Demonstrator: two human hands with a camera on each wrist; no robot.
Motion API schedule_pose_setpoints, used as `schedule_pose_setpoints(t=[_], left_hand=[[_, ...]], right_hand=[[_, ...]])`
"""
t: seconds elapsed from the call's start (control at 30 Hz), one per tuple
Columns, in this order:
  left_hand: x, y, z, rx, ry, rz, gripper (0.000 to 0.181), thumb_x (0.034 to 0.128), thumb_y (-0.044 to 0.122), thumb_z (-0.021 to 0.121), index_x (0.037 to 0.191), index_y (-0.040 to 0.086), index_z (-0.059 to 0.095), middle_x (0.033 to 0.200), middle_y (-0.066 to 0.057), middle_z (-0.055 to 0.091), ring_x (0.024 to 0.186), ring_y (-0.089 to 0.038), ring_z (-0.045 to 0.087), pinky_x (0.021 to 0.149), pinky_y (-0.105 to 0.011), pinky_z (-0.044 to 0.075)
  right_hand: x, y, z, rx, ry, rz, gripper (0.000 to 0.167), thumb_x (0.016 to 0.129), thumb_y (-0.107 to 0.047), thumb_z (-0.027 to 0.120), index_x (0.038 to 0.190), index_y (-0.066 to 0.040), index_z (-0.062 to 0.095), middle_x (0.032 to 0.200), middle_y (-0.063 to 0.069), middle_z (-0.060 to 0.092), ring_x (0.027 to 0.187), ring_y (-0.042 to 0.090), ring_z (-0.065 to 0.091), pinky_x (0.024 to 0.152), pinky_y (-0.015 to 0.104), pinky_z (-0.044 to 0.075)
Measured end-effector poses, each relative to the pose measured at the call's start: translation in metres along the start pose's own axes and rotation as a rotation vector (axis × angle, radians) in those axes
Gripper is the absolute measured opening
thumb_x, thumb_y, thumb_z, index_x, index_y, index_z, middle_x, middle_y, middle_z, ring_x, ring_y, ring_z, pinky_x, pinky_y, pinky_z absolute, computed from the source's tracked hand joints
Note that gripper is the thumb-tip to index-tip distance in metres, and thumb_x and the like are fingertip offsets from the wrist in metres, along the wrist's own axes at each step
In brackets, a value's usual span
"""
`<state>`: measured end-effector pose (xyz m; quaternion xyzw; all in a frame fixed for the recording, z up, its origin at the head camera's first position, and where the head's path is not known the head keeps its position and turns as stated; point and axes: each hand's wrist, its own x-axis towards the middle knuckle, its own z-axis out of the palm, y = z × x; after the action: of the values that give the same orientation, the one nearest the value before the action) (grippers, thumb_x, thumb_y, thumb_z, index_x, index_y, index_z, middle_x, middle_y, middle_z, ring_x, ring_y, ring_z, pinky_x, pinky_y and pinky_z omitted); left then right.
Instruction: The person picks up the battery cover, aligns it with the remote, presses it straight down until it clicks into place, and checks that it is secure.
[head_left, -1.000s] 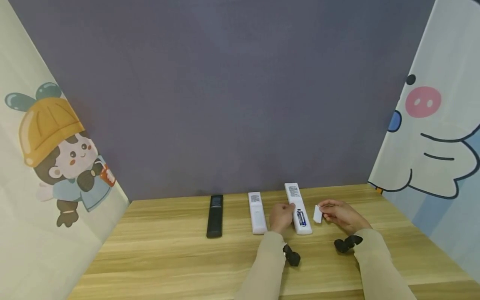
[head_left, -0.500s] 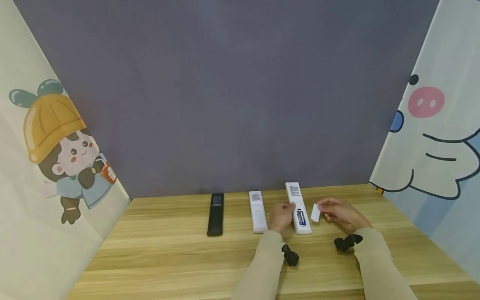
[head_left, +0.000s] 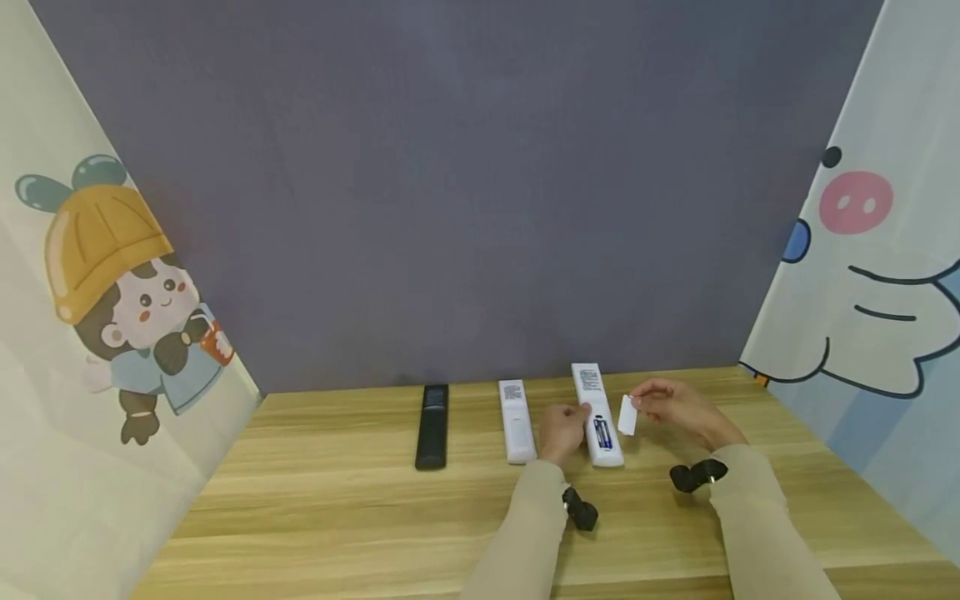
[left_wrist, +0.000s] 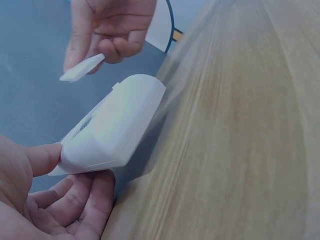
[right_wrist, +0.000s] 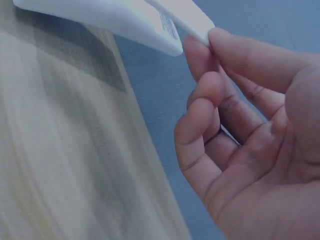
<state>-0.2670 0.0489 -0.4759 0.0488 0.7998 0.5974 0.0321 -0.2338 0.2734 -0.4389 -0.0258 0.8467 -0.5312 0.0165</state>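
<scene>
A white remote control (head_left: 597, 414) lies back side up, its battery compartment uncovered and batteries (head_left: 603, 433) visible inside. My left hand (head_left: 563, 433) grips its left edge, thumb on top and fingers below, as the left wrist view shows. Between thumb and index finger, my right hand (head_left: 678, 410) pinches a small white battery cover (head_left: 627, 415) just right of the remote. In the left wrist view the cover (left_wrist: 82, 68) is raised above the remote (left_wrist: 117, 122), apart from it.
Left of my left hand lies a second white remote (head_left: 517, 422), back side up with its cover on. A black remote (head_left: 431, 427) rests farther left on the wooden table (head_left: 360, 525). A grey panel (head_left: 480, 208) stands behind the table, with printed cloths on both sides.
My right hand has lifted slightly and shifted left, bringing the battery cover closer to the remote. The left hand keeps its grip and the remote stays in place.
</scene>
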Motion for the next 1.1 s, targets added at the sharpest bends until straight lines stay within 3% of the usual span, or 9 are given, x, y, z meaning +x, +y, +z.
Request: schedule_pose_setpoints(t=[0.23,0.47,0.77,1.1], left_hand=[[0.002,0.0,0.0,-0.028,0.004,0.002,0.029,0.0967,0.032,0.07,0.087,0.005,0.078,0.069,0.0,0.065,0.062,-0.01,0.051,0.055,-0.023,0.04],[0.001,-0.001,0.001,-0.078,0.001,-0.01,0.028,0.0965,0.029,0.07,0.086,0.003,0.078,0.066,0.0,0.063,0.06,-0.01,0.052,0.053,-0.023,0.04],[0.002,-0.001,0.002,-0.106,-0.018,-0.037,0.029,0.0974,0.03,0.07,0.089,0.004,0.078,0.075,-0.007,0.07,0.064,-0.011,0.055,0.057,-0.023,0.042],[0.002,-0.001,0.001,-0.105,-0.017,-0.025,0.029,0.0971,0.029,0.07,0.089,0.002,0.078,0.069,-0.001,0.065,0.061,-0.01,0.053,0.054,-0.022,0.042]], right_hand=[[-0.001,-0.02,0.006,-0.105,0.008,-0.038,0.037,0.096,-0.031,0.072,0.118,-0.002,0.067,0.111,0.007,0.073,0.096,0.017,0.066,0.083,0.039,0.055],[0.002,-0.027,0.015,-0.143,0.02,-0.064,0.025,0.095,-0.024,0.074,0.106,-0.002,0.067,0.093,0.003,0.074,0.088,0.022,0.066,0.079,0.037,0.054],[0.002,-0.03,0.02,-0.14,-0.037,-0.091,0.022,0.095,-0.017,0.073,0.106,0.001,0.067,0.094,0.01,0.071,0.091,0.026,0.067,0.082,0.038,0.057],[0.003,-0.033,0.024,-0.148,-0.055,-0.101,0.023,0.095,-0.018,0.074,0.104,0.002,0.066,0.092,0.015,0.07,0.085,0.021,0.065,0.079,0.036,0.055]])
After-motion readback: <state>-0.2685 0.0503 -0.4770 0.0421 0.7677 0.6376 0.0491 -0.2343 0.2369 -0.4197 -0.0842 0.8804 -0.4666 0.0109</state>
